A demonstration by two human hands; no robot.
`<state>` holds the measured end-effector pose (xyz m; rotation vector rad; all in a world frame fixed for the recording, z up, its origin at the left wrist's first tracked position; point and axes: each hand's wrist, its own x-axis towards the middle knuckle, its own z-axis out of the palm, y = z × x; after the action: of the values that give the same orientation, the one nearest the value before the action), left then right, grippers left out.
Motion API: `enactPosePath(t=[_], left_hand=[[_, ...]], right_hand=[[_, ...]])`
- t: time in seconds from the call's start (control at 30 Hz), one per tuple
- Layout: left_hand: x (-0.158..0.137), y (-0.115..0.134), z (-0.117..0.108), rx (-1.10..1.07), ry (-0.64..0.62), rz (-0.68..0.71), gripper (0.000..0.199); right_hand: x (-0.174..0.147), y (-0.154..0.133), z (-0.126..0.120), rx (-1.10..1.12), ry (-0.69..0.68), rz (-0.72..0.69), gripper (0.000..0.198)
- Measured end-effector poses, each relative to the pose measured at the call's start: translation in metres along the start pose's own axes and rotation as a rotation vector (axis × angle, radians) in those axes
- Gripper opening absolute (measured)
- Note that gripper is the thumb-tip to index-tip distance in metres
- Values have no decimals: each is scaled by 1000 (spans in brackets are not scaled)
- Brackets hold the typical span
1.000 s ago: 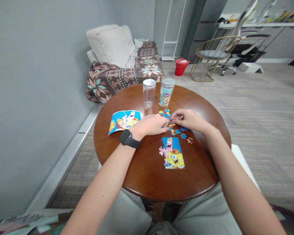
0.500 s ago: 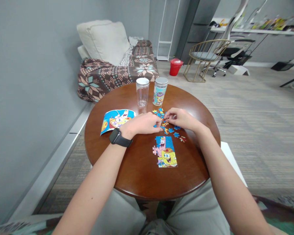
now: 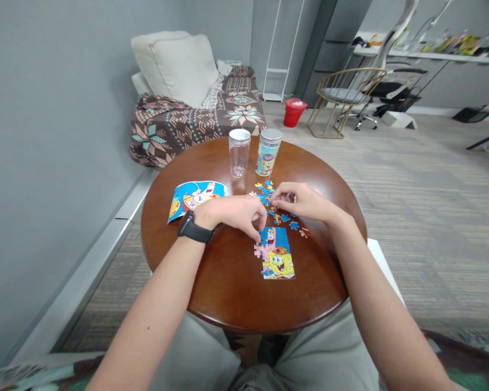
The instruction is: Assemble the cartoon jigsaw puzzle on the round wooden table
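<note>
The partly joined jigsaw puzzle lies flat on the round table, showing a yellow sponge figure and a pink figure. At its upper left corner is my left hand, fingers curled down and thumb close to the puzzle's edge; anything between the fingertips is hidden. Several loose puzzle pieces lie in a scattered pile beyond the puzzle. Over the right side of that pile my right hand has its fingers bent together, and I cannot make out what is in them. The picture sheet lies curled, partly behind my left hand.
A clear jar and a printed jar with a lid stand at the far side of the brown table. Beyond are a covered sofa, a red bin and a gold-framed chair.
My left hand has moved from the loose pieces toward me, to the puzzle's upper left corner. My right hand stays at the pile, its fingers slightly shifted.
</note>
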<state>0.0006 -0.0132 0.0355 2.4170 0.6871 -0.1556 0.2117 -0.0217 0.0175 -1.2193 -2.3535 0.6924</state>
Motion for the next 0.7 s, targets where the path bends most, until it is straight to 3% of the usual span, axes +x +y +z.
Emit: enactPosePath(t=[0.13, 0.37, 0.7], left_hand=[[0, -4, 1, -71, -47, 6, 27], [2, -8, 4, -49, -59, -49, 26], [4, -11, 5, -51, -70, -22, 28]], right_hand=[[-19, -27, 10, -109, -206, -58, 12], [-49, -37, 34, -65, -72, -6, 21], [-37, -32, 33, -16, -88, 44, 21]])
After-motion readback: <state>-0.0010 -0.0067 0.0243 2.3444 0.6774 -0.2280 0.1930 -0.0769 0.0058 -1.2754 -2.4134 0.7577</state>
